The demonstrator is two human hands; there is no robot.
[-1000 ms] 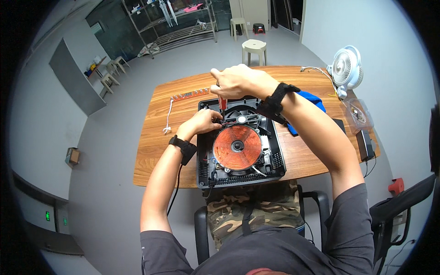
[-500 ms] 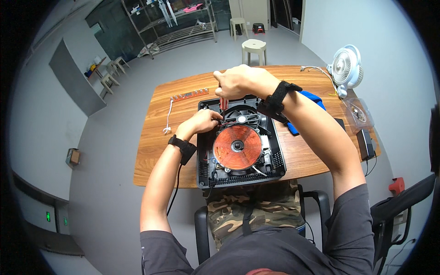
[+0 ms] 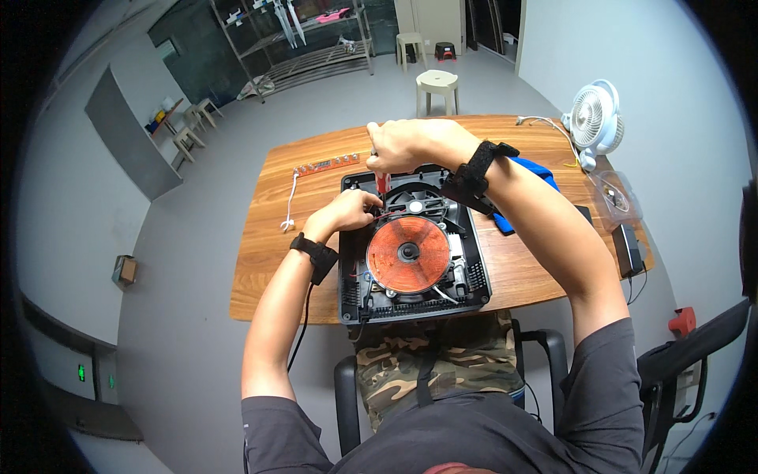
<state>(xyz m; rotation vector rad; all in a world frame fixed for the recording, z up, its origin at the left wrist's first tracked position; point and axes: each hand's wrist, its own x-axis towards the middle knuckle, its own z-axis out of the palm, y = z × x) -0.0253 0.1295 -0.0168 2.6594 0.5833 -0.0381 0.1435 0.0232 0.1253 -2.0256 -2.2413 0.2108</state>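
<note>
An opened induction cooker's black base [image 3: 479, 299] lies on the table, its round copper coil [image 3: 391, 257] facing up. Behind the coil is a black cooling fan [image 3: 437, 205], partly covered by it. My right hand [image 3: 401, 146] is closed round a screwdriver [image 3: 384, 183] with a red handle, held upright over the fan's left corner. Beside the screwdriver's lower end is my left hand [image 3: 353, 209], with its fingertips pinched together low in the base. What those fingertips hold, if anything, is too small to tell. The screwdriver's tip is hidden by them.
A narrow orange circuit board [image 3: 332, 164] with a white cable lies at the table's [image 3: 264, 261] far left. On the right are blue cloth [image 3: 537, 175], a white fan [image 3: 594, 118], a clear plastic box [image 3: 617, 197] and a black power adapter [image 3: 628, 249]. A stool [image 3: 437, 82] stands beyond.
My right hand and the screwdriver have shifted very slightly to the left. The left hand stays at the fan's corner, and the cooker base has hardly moved.
</note>
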